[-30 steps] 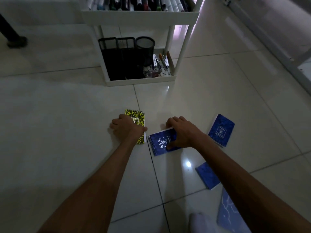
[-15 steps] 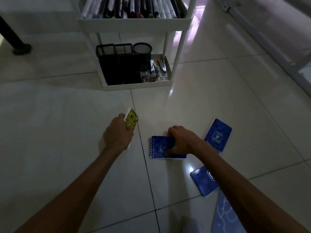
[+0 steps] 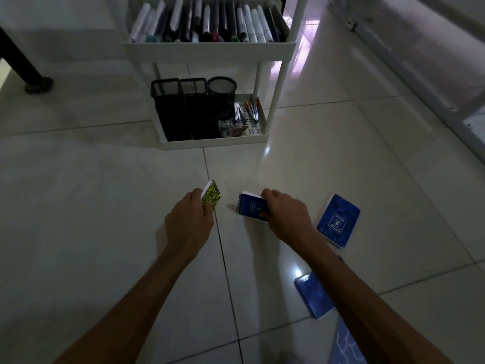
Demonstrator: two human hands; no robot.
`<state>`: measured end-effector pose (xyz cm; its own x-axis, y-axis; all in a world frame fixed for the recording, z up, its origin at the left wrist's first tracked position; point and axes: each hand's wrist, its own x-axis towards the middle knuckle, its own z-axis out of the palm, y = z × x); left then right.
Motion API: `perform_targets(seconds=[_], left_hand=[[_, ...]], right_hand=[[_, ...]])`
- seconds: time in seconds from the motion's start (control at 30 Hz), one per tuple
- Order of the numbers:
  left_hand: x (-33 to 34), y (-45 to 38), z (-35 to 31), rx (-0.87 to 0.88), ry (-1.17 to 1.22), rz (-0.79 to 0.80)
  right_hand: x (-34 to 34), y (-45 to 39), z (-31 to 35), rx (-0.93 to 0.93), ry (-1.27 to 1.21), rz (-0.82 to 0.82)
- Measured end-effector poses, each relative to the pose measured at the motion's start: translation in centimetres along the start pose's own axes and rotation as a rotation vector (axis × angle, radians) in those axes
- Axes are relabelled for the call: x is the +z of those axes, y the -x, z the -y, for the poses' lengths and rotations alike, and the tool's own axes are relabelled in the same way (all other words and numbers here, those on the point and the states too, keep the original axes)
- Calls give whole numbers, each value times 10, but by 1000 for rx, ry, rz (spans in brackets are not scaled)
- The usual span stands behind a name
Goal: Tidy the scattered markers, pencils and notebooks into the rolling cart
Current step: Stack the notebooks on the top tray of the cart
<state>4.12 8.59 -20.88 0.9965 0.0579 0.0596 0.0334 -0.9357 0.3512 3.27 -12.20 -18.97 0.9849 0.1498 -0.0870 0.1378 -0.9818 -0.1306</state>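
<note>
My left hand point(image 3: 189, 222) grips a small yellow-and-black speckled notebook point(image 3: 211, 196), lifted off the tiled floor. My right hand point(image 3: 286, 219) grips a small blue spiral notebook point(image 3: 250, 207), its left edge raised above the floor. Another blue spiral notebook point(image 3: 337, 220) lies flat to the right. A third blue notebook point(image 3: 313, 294) lies nearer me beside my right forearm. The white rolling cart point(image 3: 210, 49) stands ahead; its upper tray holds several markers point(image 3: 207, 22).
The cart's bottom shelf point(image 3: 215, 143) carries black mesh holders point(image 3: 181, 106), a round mesh cup point(image 3: 221, 93) and small clips. A larger blue book point(image 3: 346, 345) sits at the bottom right. A dark furniture leg point(image 3: 31, 80) stands far left; a metal frame point(image 3: 420, 82) runs along the right.
Both hands have lifted their notebooks: the yellow one came up off the floor first, then the blue spiral one. My view has tipped up, showing more of the cart.
</note>
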Motion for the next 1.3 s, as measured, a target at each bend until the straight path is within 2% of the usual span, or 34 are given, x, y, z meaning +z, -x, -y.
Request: perform_targets(seconds=[0.13, 0.27, 0.37, 0.43, 0.53, 0.63, 0.8, 1.0, 1.3], left_hand=[[6, 0, 1, 39, -25, 26], [3, -3, 1, -6, 31, 68], [-15, -15, -2, -95, 104, 97], [-40, -24, -12, -144, 164, 84], [-98, -32, -39, -236, 339, 86], [-173, -38, -76, -338, 474, 80], [-306, -43, -131, -382, 666, 42], [-462, -53, -190, -413, 697, -36], [-639, -96, -252, -421, 740, -189]], right_hand=[[17, 10, 12, 19, 57, -49], [20, 18, 18, 58, -11, -24], [0, 8, 14, 221, -266, -41], [-26, -1, 12, 399, -585, -44], [-89, -8, 14, 619, -1060, -15], [-172, -8, 23, 688, -1256, -16], [-324, -1, 51, 663, -1313, 7], [-493, 2, 81, 627, -1348, 46], [-685, -18, 104, 565, -1354, 79]])
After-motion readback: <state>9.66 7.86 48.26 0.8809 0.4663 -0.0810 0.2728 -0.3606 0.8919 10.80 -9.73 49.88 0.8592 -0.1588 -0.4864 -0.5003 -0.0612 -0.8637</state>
